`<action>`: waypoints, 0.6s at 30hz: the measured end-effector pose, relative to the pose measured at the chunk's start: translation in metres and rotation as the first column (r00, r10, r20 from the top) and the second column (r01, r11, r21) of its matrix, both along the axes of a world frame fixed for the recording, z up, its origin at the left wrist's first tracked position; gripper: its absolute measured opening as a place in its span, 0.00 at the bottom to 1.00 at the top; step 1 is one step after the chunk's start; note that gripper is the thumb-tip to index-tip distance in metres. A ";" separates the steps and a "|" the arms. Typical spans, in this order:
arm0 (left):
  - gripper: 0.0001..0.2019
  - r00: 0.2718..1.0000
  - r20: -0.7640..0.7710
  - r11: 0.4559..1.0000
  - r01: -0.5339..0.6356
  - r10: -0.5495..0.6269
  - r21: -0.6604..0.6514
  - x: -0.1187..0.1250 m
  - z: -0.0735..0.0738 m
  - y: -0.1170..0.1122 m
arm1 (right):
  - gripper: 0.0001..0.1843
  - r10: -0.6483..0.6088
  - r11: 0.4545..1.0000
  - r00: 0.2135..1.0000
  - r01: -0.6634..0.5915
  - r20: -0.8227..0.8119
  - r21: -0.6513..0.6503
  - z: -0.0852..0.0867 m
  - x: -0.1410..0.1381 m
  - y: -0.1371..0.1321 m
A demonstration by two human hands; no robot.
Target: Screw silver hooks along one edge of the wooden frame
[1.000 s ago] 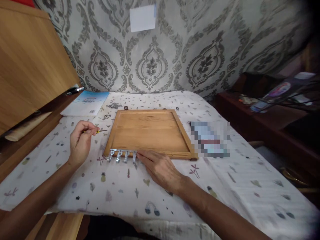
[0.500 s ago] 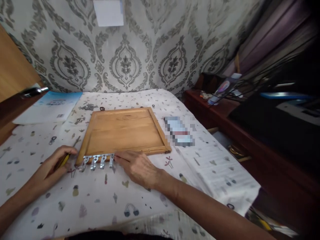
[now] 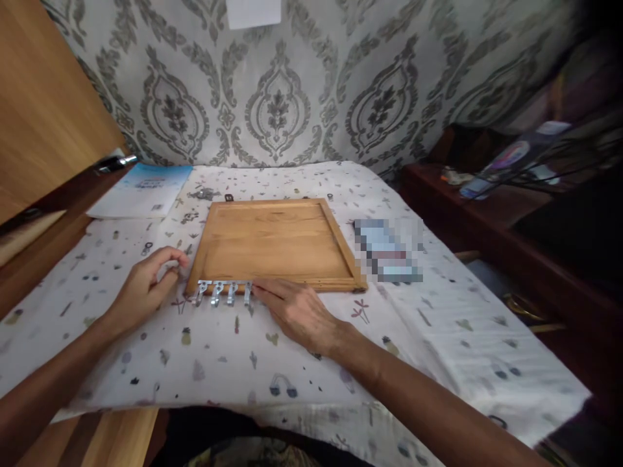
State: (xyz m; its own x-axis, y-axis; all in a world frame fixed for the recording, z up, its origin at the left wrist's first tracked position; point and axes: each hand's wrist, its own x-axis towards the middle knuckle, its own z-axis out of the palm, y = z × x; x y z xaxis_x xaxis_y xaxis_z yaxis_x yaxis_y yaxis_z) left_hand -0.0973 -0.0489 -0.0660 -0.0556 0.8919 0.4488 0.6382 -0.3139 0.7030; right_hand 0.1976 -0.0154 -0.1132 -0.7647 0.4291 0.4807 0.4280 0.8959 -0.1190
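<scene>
A framed wooden board [image 3: 275,243] lies flat on a table covered with a patterned white cloth [image 3: 233,363]. A metal rail with several hooks [image 3: 221,290] rests along the left part of the board's near edge. My right hand [image 3: 296,311] lies flat on the cloth, its stretched fingers pressing the rail's right end against the frame. My left hand [image 3: 146,285] sits just left of the board's near corner. Its fingers are curled in a pinch, and what they hold is hidden.
A blue and white booklet [image 3: 141,188] lies at the back left, with small metal fittings [image 3: 202,193] nearby. A pixelated box [image 3: 389,250] sits right of the board. A wooden panel [image 3: 43,110] stands at left, and a dark low cabinet [image 3: 487,227] at right.
The view swung right, then back left. My left hand came down from beside the board to its near left corner. The yellow-handled tool seen in it earlier no longer shows. My right hand stayed on the rail.
</scene>
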 end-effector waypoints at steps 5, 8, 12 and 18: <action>0.15 0.915 -0.300 0.957 0.289 -0.270 0.017 0.012 0.001 0.005 | 0.16 0.027 1.000 0.999 -0.027 -0.039 0.012 0.004 -0.001 0.000; 0.19 0.851 -0.352 0.909 0.416 -0.389 0.000 0.020 -0.003 0.010 | 0.16 0.016 1.000 1.000 -0.017 -0.027 -0.010 0.006 0.000 0.000; 0.20 0.818 -0.376 0.887 0.462 -0.436 -0.023 0.021 -0.011 0.016 | 0.17 0.025 0.999 0.999 -0.026 -0.029 -0.039 0.007 0.000 0.000; 0.21 0.794 -0.368 0.863 0.502 -0.484 -0.052 0.020 -0.015 0.018 | 0.19 0.018 0.998 0.999 -0.020 -0.027 -0.056 0.002 0.000 -0.001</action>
